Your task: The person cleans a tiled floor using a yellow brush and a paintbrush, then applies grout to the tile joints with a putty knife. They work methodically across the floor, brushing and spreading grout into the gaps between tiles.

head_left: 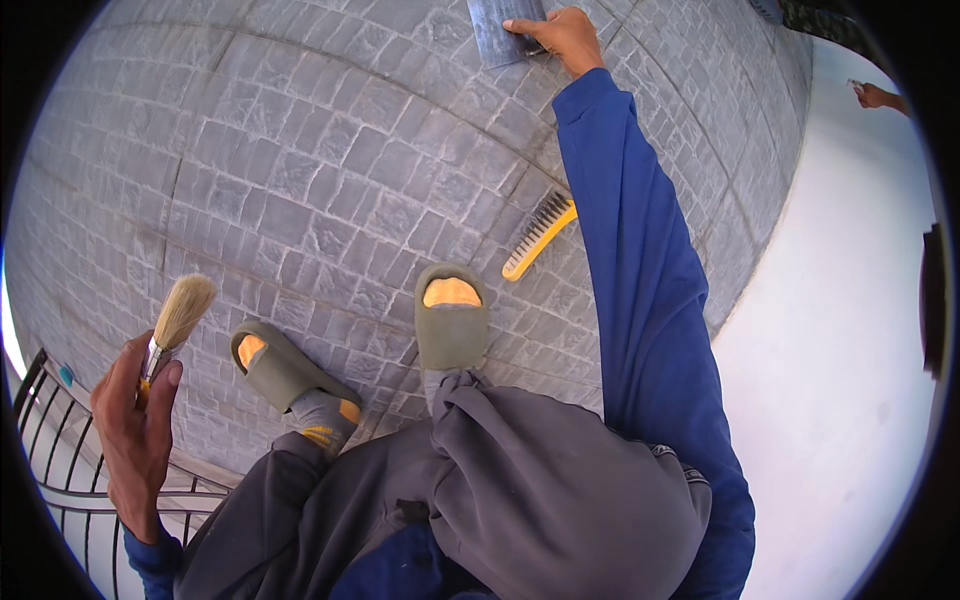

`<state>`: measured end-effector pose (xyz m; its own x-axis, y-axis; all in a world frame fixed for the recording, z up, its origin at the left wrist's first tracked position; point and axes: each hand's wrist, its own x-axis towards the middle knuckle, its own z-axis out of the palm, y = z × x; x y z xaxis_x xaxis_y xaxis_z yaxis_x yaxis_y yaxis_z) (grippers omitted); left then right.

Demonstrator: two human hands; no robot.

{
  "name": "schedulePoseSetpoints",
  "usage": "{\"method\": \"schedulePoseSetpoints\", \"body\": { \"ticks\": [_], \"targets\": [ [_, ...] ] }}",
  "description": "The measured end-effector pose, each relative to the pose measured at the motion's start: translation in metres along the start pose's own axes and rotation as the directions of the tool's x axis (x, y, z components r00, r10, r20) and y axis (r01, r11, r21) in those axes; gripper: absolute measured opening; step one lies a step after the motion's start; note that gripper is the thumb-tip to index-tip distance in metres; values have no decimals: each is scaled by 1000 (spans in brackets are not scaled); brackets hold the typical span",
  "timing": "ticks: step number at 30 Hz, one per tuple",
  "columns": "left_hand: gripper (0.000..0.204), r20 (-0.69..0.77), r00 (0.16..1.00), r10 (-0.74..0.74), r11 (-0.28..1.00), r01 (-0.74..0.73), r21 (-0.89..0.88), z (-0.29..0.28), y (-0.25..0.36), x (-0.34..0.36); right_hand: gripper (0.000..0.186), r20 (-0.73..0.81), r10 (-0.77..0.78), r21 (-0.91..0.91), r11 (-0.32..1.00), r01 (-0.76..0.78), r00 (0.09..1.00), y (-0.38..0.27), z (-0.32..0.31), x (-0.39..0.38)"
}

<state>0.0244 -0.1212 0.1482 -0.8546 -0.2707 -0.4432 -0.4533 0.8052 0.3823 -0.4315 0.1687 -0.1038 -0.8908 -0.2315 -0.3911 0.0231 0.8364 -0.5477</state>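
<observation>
In my left hand (130, 425) is a round paintbrush (186, 308), its pale bristles pointing up and away from me. The fingers wrap round its short handle, which is mostly hidden. Far ahead at the top, my right hand (563, 38) grips a flat grey metal plate (497, 32) by its edge, with the thumb lying on its face. The plate is cut off by the picture's top edge, so I cannot tell whether it has a handle. A wire brush (541, 240) with a yellow handle and dark bristles lies on the paving beside my right forearm, which hides one end.
Grey stone-patterned paving (300, 190) spreads under my green slides (452, 335). A white wall (810, 330) rises along the right. Black metal railing (65, 470) stands at the lower left. Another person's hand (880, 97) shows at the far right, with something small in its fingers.
</observation>
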Motion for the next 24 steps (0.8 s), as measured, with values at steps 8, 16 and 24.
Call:
{"method": "schedulePoseSetpoints", "body": {
  "ticks": [8,16,24],
  "targets": [
    [30,-63,997,47,998,-45,40,1,-2,5,28,55,-380,110,921,373,923,-7,-42,-123],
    [28,3,997,76,996,-76,35,2,9,22,29,279,-616,-394,626,673,737,39,23,-284],
    [28,-3,975,224,975,-223,18,5,22,43,58,297,-757,-393,459,797,582,34,48,-283]
  ]
}}
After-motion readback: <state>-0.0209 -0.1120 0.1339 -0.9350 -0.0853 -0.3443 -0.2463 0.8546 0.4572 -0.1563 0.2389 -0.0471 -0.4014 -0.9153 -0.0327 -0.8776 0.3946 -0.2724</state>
